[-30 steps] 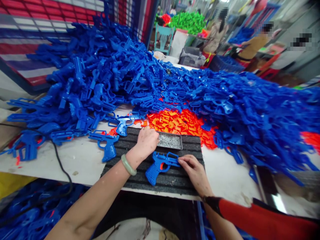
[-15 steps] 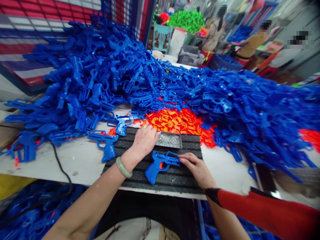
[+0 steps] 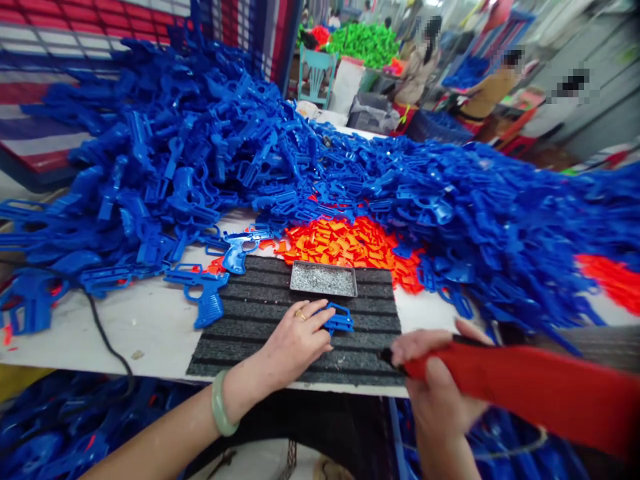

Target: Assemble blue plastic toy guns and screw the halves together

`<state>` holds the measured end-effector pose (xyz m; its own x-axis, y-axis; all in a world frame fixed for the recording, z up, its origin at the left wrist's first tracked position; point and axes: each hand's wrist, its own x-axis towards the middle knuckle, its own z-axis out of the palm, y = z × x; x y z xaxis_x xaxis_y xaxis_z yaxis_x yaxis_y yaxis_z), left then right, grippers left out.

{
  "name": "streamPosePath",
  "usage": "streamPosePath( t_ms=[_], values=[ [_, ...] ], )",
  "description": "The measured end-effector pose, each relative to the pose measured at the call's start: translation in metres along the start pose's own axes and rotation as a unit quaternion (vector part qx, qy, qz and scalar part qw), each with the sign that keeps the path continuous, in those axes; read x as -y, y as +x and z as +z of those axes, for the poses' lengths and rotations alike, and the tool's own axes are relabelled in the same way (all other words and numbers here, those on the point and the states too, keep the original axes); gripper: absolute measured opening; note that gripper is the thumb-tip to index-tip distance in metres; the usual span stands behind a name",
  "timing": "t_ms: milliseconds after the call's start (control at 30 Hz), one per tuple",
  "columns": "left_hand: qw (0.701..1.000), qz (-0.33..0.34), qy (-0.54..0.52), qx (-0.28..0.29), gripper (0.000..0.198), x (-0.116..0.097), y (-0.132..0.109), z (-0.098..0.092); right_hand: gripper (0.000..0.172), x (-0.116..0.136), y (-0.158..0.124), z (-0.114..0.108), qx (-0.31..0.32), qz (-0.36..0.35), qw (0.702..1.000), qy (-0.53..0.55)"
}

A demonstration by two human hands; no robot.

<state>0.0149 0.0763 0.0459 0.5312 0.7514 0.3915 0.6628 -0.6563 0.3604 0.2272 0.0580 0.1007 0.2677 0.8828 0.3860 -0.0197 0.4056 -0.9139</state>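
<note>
My left hand [image 3: 297, 340] lies on the black ribbed mat [image 3: 250, 283], with its fingers curled over a blue plastic toy pistol half [image 3: 340, 321]. Most of that pistol half is hidden under the hand. My right hand [image 3: 430, 383] grips a red cloth [image 3: 520, 387] with a black end, at the mat's front right corner. A metal tray of small screws [image 3: 323, 279] sits at the mat's far edge. Beyond it lies a pile of orange plastic pieces [image 3: 350, 245]. Another blue pistol half [image 3: 207, 293] rests partly on the mat's left edge.
A huge heap of blue pistol parts [image 3: 200, 153] covers the white table [image 3: 135, 327]. A black cable [image 3: 105, 340] crosses the table's left side. More blue parts [image 3: 50, 433] lie below its front edge. Two co-workers [image 3: 487, 87] [image 3: 417, 60] sit at the back right.
My right hand has left the pistol half and now holds the red cloth. My left hand has moved from the tray onto the pistol half, and the tray is uncovered.
</note>
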Motion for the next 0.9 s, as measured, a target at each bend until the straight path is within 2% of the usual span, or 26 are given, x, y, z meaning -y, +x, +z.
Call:
streamPosePath(
  t_ms=[100,200,333,567,733,900],
  values=[
    [0.999,0.0,0.032,-0.001,0.01,-0.003,0.001,0.011,0.038,-0.016,0.024,0.035,-0.034,-0.056,0.996,0.055],
    [0.999,0.002,0.052,-0.009,0.007,-0.004,0.001,0.014,0.032,-0.025,0.035,0.05,-0.048,-0.064,0.994,0.075],
    [0.998,0.0,0.062,-0.014,0.006,-0.005,0.0,0.015,0.031,-0.03,0.033,0.052,-0.05,-0.073,0.993,0.073],
    [0.998,-0.004,0.054,-0.022,0.006,-0.006,-0.001,0.016,0.027,-0.035,0.034,0.053,-0.054,-0.046,0.994,0.078],
    [0.999,-0.01,0.047,-0.025,0.008,-0.005,-0.001,0.017,0.024,-0.038,0.034,0.053,-0.04,-0.02,0.997,0.064],
    [0.999,-0.013,0.04,-0.017,0.01,-0.005,-0.002,0.019,0.023,-0.041,0.034,0.052,-0.012,-0.029,0.999,0.037]
  ],
)
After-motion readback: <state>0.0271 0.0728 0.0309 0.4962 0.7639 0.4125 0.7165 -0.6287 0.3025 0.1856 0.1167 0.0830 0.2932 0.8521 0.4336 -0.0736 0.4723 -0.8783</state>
